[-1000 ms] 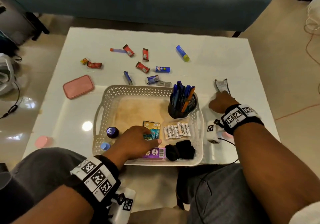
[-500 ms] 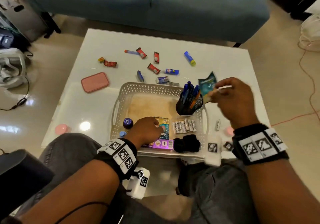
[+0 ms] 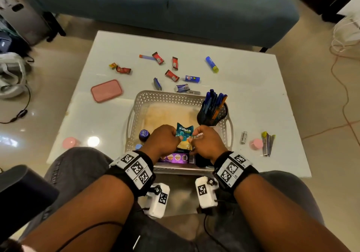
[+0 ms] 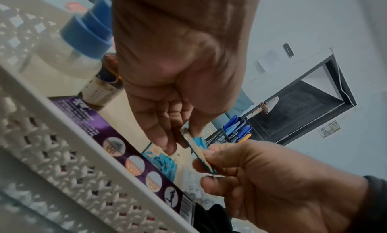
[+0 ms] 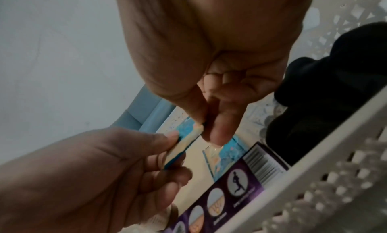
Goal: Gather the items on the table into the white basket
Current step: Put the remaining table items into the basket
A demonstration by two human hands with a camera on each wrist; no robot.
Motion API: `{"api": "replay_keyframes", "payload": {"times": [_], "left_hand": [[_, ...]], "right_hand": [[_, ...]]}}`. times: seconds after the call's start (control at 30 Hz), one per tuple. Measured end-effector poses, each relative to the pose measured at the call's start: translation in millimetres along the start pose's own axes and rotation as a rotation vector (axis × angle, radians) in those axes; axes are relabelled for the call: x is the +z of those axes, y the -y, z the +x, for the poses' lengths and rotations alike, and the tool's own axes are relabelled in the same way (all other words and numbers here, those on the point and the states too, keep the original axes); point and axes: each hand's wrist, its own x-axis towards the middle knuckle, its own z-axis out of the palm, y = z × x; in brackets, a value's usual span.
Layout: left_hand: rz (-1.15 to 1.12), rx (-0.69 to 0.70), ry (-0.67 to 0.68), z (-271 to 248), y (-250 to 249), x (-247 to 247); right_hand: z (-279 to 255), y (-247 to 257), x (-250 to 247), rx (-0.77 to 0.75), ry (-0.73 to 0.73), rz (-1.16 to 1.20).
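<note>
A teal sachet (image 3: 184, 134) stands upright over the near part of the white basket (image 3: 169, 95), held from both sides. My left hand (image 3: 180, 139) pinches its left edge and my right hand (image 3: 191, 137) pinches its right edge. In the left wrist view the left hand (image 4: 184, 135) holds the sachet (image 4: 196, 148) edge-on, with the right hand (image 4: 206, 162) below it. The right wrist view shows the right hand (image 5: 204, 129) and left hand (image 5: 175, 147) on the sachet (image 5: 188, 138). A second teal sachet (image 5: 227, 152) lies flat underneath, in the basket.
The basket also holds a purple box (image 3: 175, 157), a black cloth bundle (image 5: 314, 104), a mesh pen cup (image 3: 213, 113) and two small bottles (image 3: 144, 134). On the table lie red candy wrappers (image 3: 171, 75), a glue stick (image 3: 212, 64), a pink lid (image 3: 106, 90) and a battery (image 3: 243, 137).
My right hand lifted the teal sachet from the table's right side and carried it left, over the basket. My left hand rose from the basket floor and took its other edge.
</note>
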Motion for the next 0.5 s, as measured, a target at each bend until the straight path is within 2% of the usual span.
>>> {"api": "replay_keyframes", "payload": {"times": [0.1, 0.27, 0.5], "left_hand": [[0.021, -0.026, 0.001, 5.3, 3.4, 1.7], [0.068, -0.07, -0.014, 4.3, 4.3, 1.6], [0.142, -0.046, -0.069, 1.0, 4.9, 4.2]], "right_hand": [[7.9, -3.5, -0.1, -0.014, 0.002, -0.015], [17.0, -10.8, 3.5, -0.152, -0.114, -0.319], [16.1, -9.0, 9.3, -0.264, -0.11, -0.43]]}}
